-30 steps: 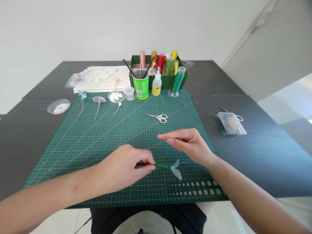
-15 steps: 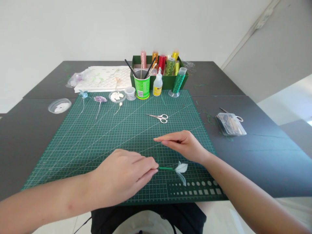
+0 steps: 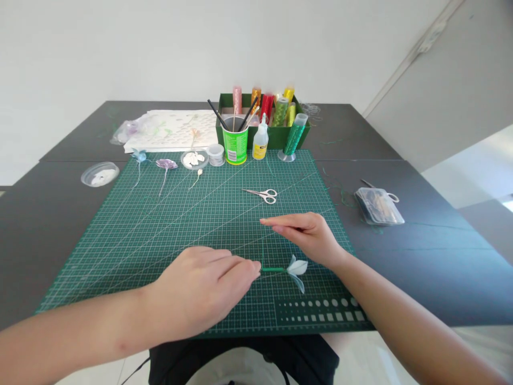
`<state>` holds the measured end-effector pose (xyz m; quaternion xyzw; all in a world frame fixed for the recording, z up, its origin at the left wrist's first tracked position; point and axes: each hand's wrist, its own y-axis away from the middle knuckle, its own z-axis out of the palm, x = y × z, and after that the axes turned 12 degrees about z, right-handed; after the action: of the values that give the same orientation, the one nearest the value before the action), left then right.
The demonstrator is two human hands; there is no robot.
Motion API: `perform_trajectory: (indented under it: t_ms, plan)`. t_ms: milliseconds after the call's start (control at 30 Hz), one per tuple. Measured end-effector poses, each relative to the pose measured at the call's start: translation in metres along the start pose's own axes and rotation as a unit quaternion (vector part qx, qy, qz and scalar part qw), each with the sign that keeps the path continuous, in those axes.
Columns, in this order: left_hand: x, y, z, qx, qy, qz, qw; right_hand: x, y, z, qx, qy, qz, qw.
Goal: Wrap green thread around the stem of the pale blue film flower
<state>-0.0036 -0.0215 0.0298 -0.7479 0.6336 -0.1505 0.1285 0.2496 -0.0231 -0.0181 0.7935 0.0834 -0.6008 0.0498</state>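
Note:
My left hand [image 3: 212, 286] pinches the end of a green stem, which points right to a pale blue-white flower [image 3: 297, 267] with several petals. Above the flower, my right hand [image 3: 308, 232] has its fingers pressed together, pointing left; a thin green thread [image 3: 263, 247] runs between its fingertips and the stem, and whether the fingers grip it is too fine to tell. Both hands are over the green cutting mat [image 3: 200, 214]. White-handled scissors [image 3: 264, 195] lie on the mat beyond my hands.
At the back are a green box [image 3: 276, 140] of thread spools, a green cup [image 3: 235, 147] with sticks, a glue bottle [image 3: 260, 143] and a teal spool [image 3: 295, 136]. Finished flowers [image 3: 166, 164] and dishes [image 3: 194, 159] sit left. A clear case [image 3: 382, 206] lies right.
My right hand has shifted slightly right and up, away from my left fingertips. The flower and stem have risen a little and turned. My left hand keeps its pinch.

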Motion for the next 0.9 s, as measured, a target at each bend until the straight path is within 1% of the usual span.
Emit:
perform_trajectory:
  t_ms: [67,133,300,367,433,500,567,700,767,900]
  plan:
    - [0.001,0.001,0.001,0.008,-0.004,-0.004,1.000,0.000,0.000,0.000,0.003,-0.002,-0.005,1.000]
    - [0.001,0.003,0.000,0.028,-0.010,0.001,1.000,0.001,0.000,-0.001,-0.013,0.003,-0.010,1.000]
    - [-0.008,0.007,-0.004,0.076,-0.044,0.009,0.996,0.006,-0.001,-0.003,-0.100,0.042,-0.021,0.994]
    - [-0.014,0.005,-0.005,0.093,-0.071,-0.010,0.993,0.006,0.000,-0.003,-0.120,0.052,-0.017,0.991]
    - [-0.019,0.003,-0.005,0.097,-0.092,-0.043,0.990,0.005,0.000,-0.001,-0.138,0.045,-0.004,0.989]
    - [-0.023,0.000,-0.004,0.090,-0.096,-0.078,0.988,0.003,0.001,0.001,-0.157,0.028,0.009,0.987]
    - [-0.026,-0.002,0.000,0.097,-0.091,-0.102,0.986,0.002,0.001,0.002,-0.174,0.006,0.014,0.985]
    - [-0.031,-0.004,0.009,0.146,-0.072,-0.113,0.980,0.001,0.001,0.002,-0.190,-0.014,0.013,0.982]
    - [-0.034,-0.004,0.012,0.149,-0.064,-0.115,0.980,0.001,0.000,0.002,-0.189,-0.013,0.015,0.982]
    - [-0.037,-0.003,0.014,0.136,-0.033,-0.122,0.983,0.002,0.001,0.002,-0.189,-0.007,0.027,0.982]
